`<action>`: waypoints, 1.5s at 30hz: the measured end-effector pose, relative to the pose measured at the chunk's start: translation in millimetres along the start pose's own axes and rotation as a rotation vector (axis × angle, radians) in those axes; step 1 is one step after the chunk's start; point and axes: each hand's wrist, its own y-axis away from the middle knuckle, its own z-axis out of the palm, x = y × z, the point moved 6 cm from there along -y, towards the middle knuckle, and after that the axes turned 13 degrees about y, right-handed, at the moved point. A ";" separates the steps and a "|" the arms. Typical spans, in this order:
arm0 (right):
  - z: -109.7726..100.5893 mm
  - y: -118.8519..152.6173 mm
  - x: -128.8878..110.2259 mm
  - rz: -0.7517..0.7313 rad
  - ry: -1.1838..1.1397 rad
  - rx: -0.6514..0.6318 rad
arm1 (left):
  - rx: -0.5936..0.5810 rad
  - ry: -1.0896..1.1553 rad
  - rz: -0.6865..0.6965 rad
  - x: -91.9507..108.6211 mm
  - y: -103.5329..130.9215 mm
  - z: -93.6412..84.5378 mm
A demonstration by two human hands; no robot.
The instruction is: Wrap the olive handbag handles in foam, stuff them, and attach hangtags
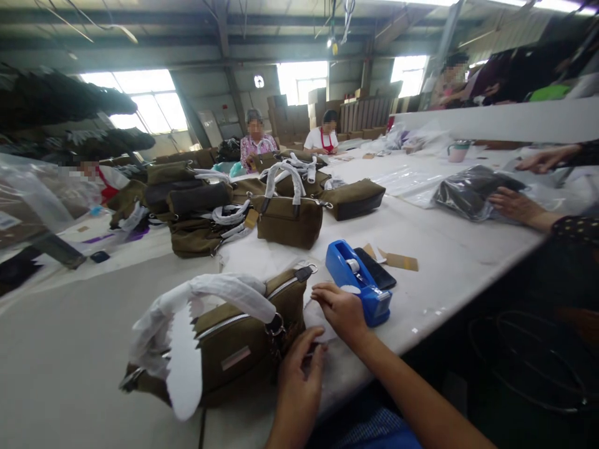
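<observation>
An olive handbag (234,362) with a silver zip lies in front of me, its handles (229,293) wrapped in white tissue. A white card with a jagged edge (184,368) hangs from the wrapped handle. My left hand (299,374) is beside the bag's right end, fingers curved and thumb apart. My right hand (344,312) is a little farther out, its fingers closed on a white piece of paper (314,317); its grip is partly hidden. Just past it stands a blue tape dispenser (349,268), next to a dark phone (374,268).
More olive handbags (290,221) are piled at the back left. Brown cardboard tags (401,261) lie behind the phone. At right, a co-worker's hands (519,206) touch a plastic-wrapped bag (472,190). Other people sit across the white table (444,274). A pink cup (458,151) stands farther back.
</observation>
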 end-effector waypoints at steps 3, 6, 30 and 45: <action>-26.4 31.8 -6.6 -0.107 -0.201 0.159 | 0.063 0.042 0.017 -7.3 -0.7 0.1; -56.6 59.2 -21.7 -0.302 -0.495 0.226 | -0.050 0.052 0.107 -4.5 -5.3 14.6; -57.5 109.8 19.5 0.088 -0.938 -0.646 | 0.142 0.660 -0.239 17.6 40.4 3.2; -64.9 63.2 -34.6 -0.130 -0.811 -0.088 | 0.105 0.009 0.007 32.1 48.6 4.9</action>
